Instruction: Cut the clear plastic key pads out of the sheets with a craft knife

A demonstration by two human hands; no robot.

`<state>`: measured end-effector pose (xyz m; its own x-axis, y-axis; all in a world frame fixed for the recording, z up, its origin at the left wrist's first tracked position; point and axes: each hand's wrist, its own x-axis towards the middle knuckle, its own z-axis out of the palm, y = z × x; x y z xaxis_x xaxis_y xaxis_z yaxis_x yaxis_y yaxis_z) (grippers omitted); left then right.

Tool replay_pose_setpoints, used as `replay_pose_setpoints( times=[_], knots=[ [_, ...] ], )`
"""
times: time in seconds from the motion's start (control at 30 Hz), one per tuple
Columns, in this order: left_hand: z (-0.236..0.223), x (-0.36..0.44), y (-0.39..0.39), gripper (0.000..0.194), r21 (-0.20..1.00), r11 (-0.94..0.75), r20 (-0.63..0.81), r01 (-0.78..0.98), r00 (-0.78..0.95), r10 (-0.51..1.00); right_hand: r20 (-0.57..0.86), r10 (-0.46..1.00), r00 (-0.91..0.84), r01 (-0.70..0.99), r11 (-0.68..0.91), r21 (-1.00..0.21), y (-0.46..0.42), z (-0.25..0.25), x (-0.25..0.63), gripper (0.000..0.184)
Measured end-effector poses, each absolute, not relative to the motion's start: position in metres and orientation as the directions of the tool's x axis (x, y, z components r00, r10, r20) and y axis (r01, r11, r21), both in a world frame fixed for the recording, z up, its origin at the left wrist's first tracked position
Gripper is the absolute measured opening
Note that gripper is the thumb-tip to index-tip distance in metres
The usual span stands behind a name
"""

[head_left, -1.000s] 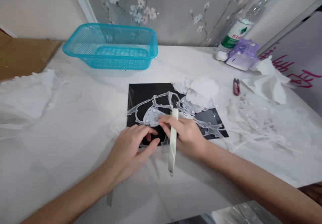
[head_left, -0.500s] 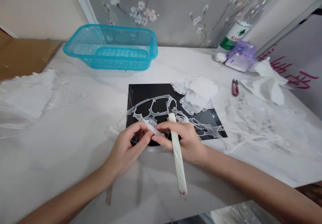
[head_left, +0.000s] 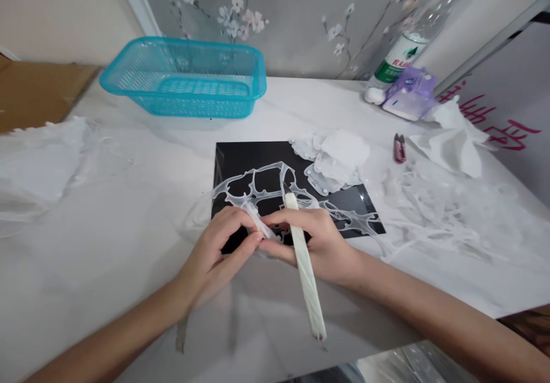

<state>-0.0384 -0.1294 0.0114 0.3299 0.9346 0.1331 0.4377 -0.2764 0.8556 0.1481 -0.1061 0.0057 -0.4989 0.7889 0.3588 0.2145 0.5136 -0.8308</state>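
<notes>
My left hand (head_left: 227,239) pinches a translucent white sheet piece (head_left: 260,221) between thumb and fingers, edge toward me. My right hand (head_left: 315,237) holds a craft knife (head_left: 307,280) with a pale wrapped handle; its dark blade points away from me. The right thumb and index finger also reach the white piece. Under and beyond both hands, a lacy cut-out web of translucent offcut (head_left: 266,182) lies over a black mat (head_left: 244,156). A pile of small white cut pieces (head_left: 337,159) rests on the mat's far right corner.
A blue plastic basket (head_left: 184,93) stands at the back left. White sheets (head_left: 38,165) are stacked at left. Tangled offcuts (head_left: 447,217) spread at right, near pink thread snips (head_left: 399,148) and crumpled tissue (head_left: 455,142). A bottle (head_left: 401,56) and purple packet (head_left: 410,93) stand behind.
The craft knife's handle end has swung slightly right, and the white piece has turned a little in my fingers. The whole view has shifted slightly.
</notes>
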Motion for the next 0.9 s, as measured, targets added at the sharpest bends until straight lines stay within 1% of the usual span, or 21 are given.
replay_pose_setpoints(
  times=[0.1,0.23,0.3,0.37,0.43,0.6,0.83,0.9],
  knots=[
    [0.011,-0.040,-0.129,0.014,0.853,-0.281,0.140,0.440,0.324,0.936,0.354,0.784,-0.510,0.199,0.507,-0.838,-0.107,0.004,0.148,0.013],
    [0.011,-0.040,-0.128,0.014,0.821,-0.317,0.170,0.475,0.327,0.930,0.315,0.802,-0.507,0.140,0.438,-0.888,-0.108,0.004,0.148,0.012],
    [0.011,-0.040,-0.127,0.014,0.809,-0.332,0.179,0.486,0.335,0.925,0.298,0.812,-0.501,0.158,0.425,-0.891,-0.108,0.006,0.147,0.014],
    [0.011,-0.041,-0.127,0.016,0.805,-0.339,0.184,0.486,0.338,0.923,0.292,0.827,-0.480,0.218,0.435,-0.874,-0.110,0.007,0.146,0.016],
    [0.010,-0.041,-0.126,0.016,0.805,-0.339,0.186,0.486,0.336,0.923,0.307,0.846,-0.436,0.264,0.446,-0.855,-0.111,0.007,0.144,0.017],
    [0.008,-0.044,-0.124,0.016,0.793,-0.319,0.167,0.519,0.318,0.933,0.343,0.896,-0.283,0.288,0.420,-0.861,-0.112,0.007,0.142,0.014],
    [0.010,-0.048,-0.123,0.019,0.817,-0.276,0.142,0.506,0.288,0.947,0.266,0.954,-0.138,0.346,0.298,-0.890,-0.102,0.015,0.149,0.018],
    [0.010,-0.050,-0.123,0.020,0.814,-0.266,0.146,0.516,0.262,0.954,0.232,0.971,-0.058,0.308,0.238,-0.921,-0.094,0.015,0.156,0.018]
  ],
)
